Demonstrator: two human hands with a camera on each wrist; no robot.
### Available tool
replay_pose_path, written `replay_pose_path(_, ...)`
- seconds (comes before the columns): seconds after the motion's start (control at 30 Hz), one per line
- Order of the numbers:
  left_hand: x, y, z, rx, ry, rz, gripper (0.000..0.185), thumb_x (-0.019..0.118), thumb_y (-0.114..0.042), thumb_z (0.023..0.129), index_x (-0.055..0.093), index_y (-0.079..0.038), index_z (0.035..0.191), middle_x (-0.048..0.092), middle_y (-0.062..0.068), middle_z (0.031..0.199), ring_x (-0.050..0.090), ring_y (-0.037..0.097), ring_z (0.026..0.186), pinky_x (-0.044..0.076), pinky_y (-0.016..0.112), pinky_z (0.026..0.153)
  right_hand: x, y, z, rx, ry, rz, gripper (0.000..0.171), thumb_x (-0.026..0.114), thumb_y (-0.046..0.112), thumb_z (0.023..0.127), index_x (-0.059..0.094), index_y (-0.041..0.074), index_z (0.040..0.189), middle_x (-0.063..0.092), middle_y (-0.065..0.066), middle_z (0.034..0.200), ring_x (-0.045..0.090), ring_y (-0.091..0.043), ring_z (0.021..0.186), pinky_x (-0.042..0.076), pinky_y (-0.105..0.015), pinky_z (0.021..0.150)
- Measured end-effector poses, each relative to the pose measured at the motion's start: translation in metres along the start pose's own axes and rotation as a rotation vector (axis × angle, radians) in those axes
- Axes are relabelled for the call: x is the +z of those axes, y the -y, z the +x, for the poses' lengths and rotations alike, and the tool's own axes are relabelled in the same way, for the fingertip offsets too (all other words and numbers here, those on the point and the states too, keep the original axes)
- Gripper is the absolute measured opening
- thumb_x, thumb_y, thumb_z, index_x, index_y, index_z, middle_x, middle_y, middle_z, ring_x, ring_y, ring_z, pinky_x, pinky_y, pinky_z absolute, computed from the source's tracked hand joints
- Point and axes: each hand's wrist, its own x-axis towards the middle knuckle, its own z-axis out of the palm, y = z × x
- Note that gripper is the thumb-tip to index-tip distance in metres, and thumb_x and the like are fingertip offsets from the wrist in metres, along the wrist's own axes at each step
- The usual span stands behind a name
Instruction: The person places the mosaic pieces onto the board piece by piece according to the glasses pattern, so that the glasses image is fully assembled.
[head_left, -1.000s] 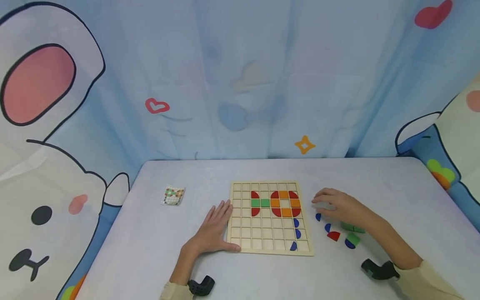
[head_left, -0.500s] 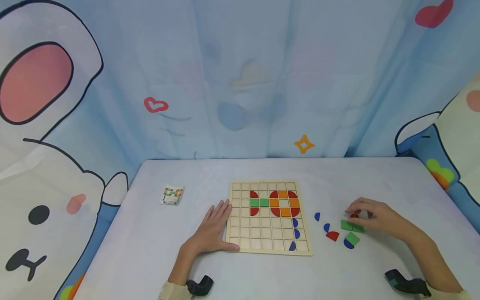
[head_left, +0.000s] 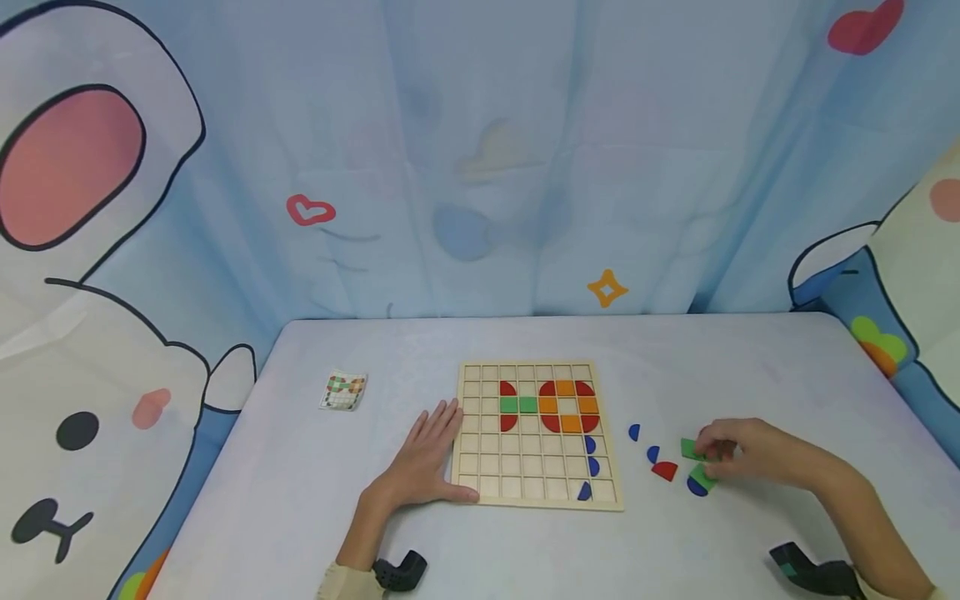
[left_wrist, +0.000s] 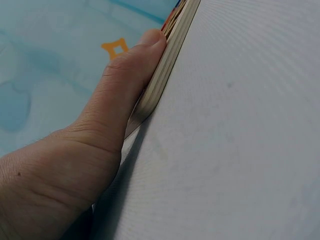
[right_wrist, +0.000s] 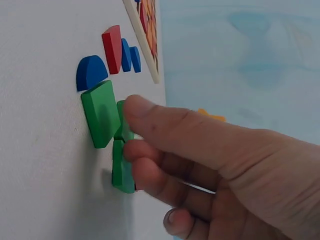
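Note:
A wooden grid board [head_left: 495,467] lies on the table, with red, orange, green and blue pieces set in its cells. My left hand [head_left: 427,458] rests flat along its left edge, the thumb [left_wrist: 127,75] lying along the near edge. My right hand [head_left: 757,450] is bent over the loose green square blocks [head_left: 691,449] to the right of the board. In the right wrist view its thumb and fingertips are close against two adjoining green blocks [right_wrist: 124,167]; whether they pinch one is hidden. Another green block [right_wrist: 101,114] lies beside a blue half-round piece [right_wrist: 91,73].
A red piece [head_left: 664,472] and two small blue pieces [head_left: 634,432] lie between the board and my right hand. A small printed pattern card [head_left: 344,391] is at the table's left. A patterned blue curtain [head_left: 420,167] hangs behind the table [head_left: 405,350].
My right hand has gone from beside the board to the loose pieces on the right, then lower over the green blocks. A red bit seen under its fingers is now covered. My left hand stays put.

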Motion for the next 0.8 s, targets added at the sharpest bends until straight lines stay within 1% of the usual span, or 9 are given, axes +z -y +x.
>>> replay_pose_path(0.1, 0.0, 0.001, 0.001, 0.001, 0.001, 0.008, 0.122, 0.071, -0.069, 0.07, 0.01, -0.008, 0.157, 0.004, 0.007, 0.166, 0.002, 0.025, 0.154, 0.007, 0.051, 0.124, 0.003, 0.0, 0.0, 0.014, 0.032, 0.026, 0.022, 0.076, 0.021, 0.082, 0.066, 0.012, 0.099, 0.058, 0.005, 0.086, 0.045, 0.001, 0.073, 0.047, -0.015, 0.065)
replay_pose_path(0.2, 0.001, 0.001, 0.001, 0.003, -0.001, 0.007, 0.122, 0.071, -0.069, 0.07, 0.011, -0.008, 0.157, 0.004, 0.008, 0.166, 0.002, 0.025, 0.154, 0.007, 0.051, 0.124, 0.007, 0.001, 0.003, 0.011, 0.022, 0.007, 0.019, 0.075, 0.016, 0.082, 0.063, 0.013, 0.097, 0.054, 0.005, 0.081, 0.044, 0.0, 0.072, 0.047, -0.015, 0.063)
replay_pose_path(0.33, 0.001, 0.0, 0.001, 0.008, -0.006, -0.006, 0.121, 0.071, -0.068, 0.07, 0.012, -0.007, 0.156, 0.006, 0.008, 0.166, 0.003, 0.026, 0.154, 0.008, 0.052, 0.124, 0.012, 0.004, 0.008, 0.019, -0.043, -0.074, 0.018, 0.074, 0.013, 0.082, 0.062, 0.014, 0.095, 0.053, 0.007, 0.079, 0.043, 0.0, 0.072, 0.046, -0.015, 0.063)
replay_pose_path(0.47, 0.001, 0.0, 0.001, 0.005, -0.007, -0.003, 0.121, 0.072, -0.068, 0.07, 0.013, -0.007, 0.156, 0.006, 0.008, 0.166, 0.004, 0.026, 0.154, 0.008, 0.051, 0.124, 0.015, 0.008, 0.013, 0.032, -0.118, -0.144, 0.018, 0.074, 0.012, 0.082, 0.063, 0.014, 0.096, 0.058, 0.009, 0.084, 0.046, -0.002, 0.075, 0.048, -0.015, 0.065)
replay_pose_path(0.63, 0.002, 0.001, 0.002, -0.008, 0.0, 0.008, 0.122, 0.072, -0.069, 0.069, 0.012, -0.007, 0.156, 0.005, 0.007, 0.166, 0.002, 0.025, 0.154, 0.007, 0.05, 0.124, 0.021, 0.017, 0.017, 0.008, -0.245, -0.246, 0.015, 0.073, 0.007, 0.082, 0.064, 0.017, 0.088, 0.061, 0.01, 0.083, 0.051, -0.005, 0.075, 0.054, -0.019, 0.067)
replay_pose_path(0.73, 0.002, 0.001, 0.002, -0.011, 0.001, 0.005, 0.123, 0.072, -0.069, 0.069, 0.012, -0.008, 0.156, 0.004, 0.006, 0.166, 0.002, 0.024, 0.154, 0.007, 0.049, 0.125, 0.023, 0.022, 0.017, 0.021, -0.285, -0.262, 0.013, 0.073, 0.005, 0.082, 0.067, 0.017, 0.085, 0.062, 0.008, 0.082, 0.054, -0.007, 0.075, 0.056, -0.025, 0.069)
replay_pose_path(0.8, 0.002, 0.001, 0.002, -0.013, 0.005, 0.009, 0.123, 0.071, -0.07, 0.069, 0.011, -0.008, 0.157, 0.003, 0.005, 0.166, 0.001, 0.023, 0.154, 0.006, 0.049, 0.125, 0.023, 0.024, 0.017, 0.045, -0.277, -0.246, 0.011, 0.074, 0.007, 0.081, 0.069, 0.015, 0.087, 0.063, 0.006, 0.084, 0.057, -0.009, 0.076, 0.058, -0.03, 0.07)
